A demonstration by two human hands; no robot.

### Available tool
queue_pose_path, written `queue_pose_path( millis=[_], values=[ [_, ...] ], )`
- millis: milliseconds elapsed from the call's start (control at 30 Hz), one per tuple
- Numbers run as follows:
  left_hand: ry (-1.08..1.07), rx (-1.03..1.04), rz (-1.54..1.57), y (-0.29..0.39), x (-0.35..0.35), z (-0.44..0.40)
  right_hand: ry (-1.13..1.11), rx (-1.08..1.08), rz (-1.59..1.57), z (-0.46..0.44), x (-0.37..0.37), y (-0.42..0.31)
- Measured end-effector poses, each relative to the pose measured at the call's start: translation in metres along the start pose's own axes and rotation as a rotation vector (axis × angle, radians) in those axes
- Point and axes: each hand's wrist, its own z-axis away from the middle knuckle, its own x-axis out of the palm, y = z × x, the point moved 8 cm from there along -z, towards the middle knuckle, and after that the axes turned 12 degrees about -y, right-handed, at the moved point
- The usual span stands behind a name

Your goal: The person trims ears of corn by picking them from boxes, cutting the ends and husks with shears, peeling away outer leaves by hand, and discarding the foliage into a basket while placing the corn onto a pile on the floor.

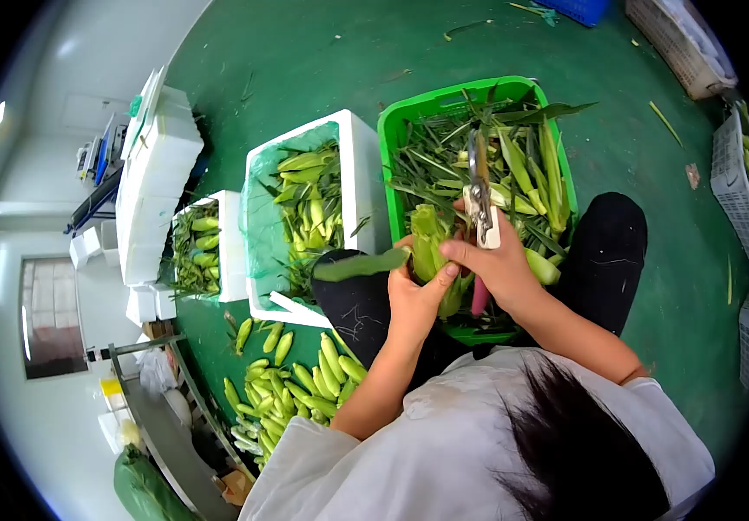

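Observation:
My left hand (415, 302) is wrapped around an ear of corn (429, 239) in its green husk, in front of my body. A long loose leaf sticks out to the left of that hand. In my right hand (503, 265) is a pair of pruning shears (480, 195), with metal blades pointing away from me and a pink handle end below the palm. My right thumb reaches over to the husk as well. Both hands are above the near part of a green basket (387, 143) full of corn ears and husk leaves between my knees.
Left of the basket stands a white foam box (359, 187) with green netting and corn. Beyond it is a smaller foam box (231, 234) of corn. A pile of trimmed ears (301, 386) lies on the floor by my left side. Crates (733, 165) line the right.

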Motion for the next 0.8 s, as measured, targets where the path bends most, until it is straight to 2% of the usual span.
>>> queue_pose_path(
  millis=[33,100,133,200,267,300,367,400,467,500,533,567,600,633,667,700,767,800],
  values=[
    [-0.013,0.004,-0.033,-0.002,0.002,-0.001,0.073,-0.141,0.054,-0.004,-0.007,-0.005],
    [-0.024,0.01,-0.102,-0.008,0.0,0.002,0.049,-0.276,0.283,-0.006,-0.005,-0.018],
    [-0.003,-0.058,0.055,-0.016,0.001,0.005,0.082,-0.216,0.24,-0.004,-0.007,-0.015],
    [0.093,0.01,0.22,-0.027,-0.005,0.014,0.134,0.164,0.212,0.005,-0.017,-0.006],
    [0.166,0.101,0.498,-0.025,-0.018,0.015,0.118,-0.016,-0.057,0.008,-0.026,-0.007],
    [0.114,0.168,0.597,-0.01,-0.021,0.011,0.145,0.066,-0.316,0.019,-0.025,-0.009],
    [0.247,0.165,0.758,0.004,-0.039,0.003,0.123,0.067,-0.412,0.035,-0.027,-0.011],
    [0.27,0.225,0.711,0.013,-0.048,-0.002,0.062,0.04,-0.419,0.043,-0.027,-0.01],
    [0.334,0.262,0.817,0.024,-0.062,-0.009,-0.038,-0.023,-0.387,0.057,-0.01,-0.019],
    [0.35,0.272,0.867,0.028,-0.07,-0.012,-0.07,0.018,-0.432,0.065,-0.006,-0.024],
    [0.431,0.297,0.915,0.032,-0.082,-0.015,-0.062,-0.103,-0.479,0.071,-0.016,-0.041],
    [0.407,0.401,0.912,0.028,-0.112,-0.022,-0.06,-0.228,-0.528,0.077,-0.027,-0.057],
    [0.47,0.462,0.928,0.02,-0.149,-0.025,-0.067,-0.351,-0.578,0.085,-0.037,-0.073],
    [0.524,0.525,0.944,0.02,-0.182,-0.023,0.02,-0.427,-0.417,0.095,-0.044,-0.102],
    [0.484,0.524,0.959,0.029,-0.196,-0.023,-0.062,-0.479,-0.218,0.098,-0.062,-0.115],
    [0.334,0.478,1.029,0.04,-0.191,-0.027,0.21,-0.483,0.015,0.107,-0.099,-0.107],
    [0.096,0.291,0.992,0.049,-0.155,-0.034,0.453,-0.464,0.331,0.087,-0.073,-0.092],
    [0.034,0.121,1.01,0.038,-0.137,-0.04,0.264,-0.303,0.612,0.065,-0.058,-0.08]
  ],
)
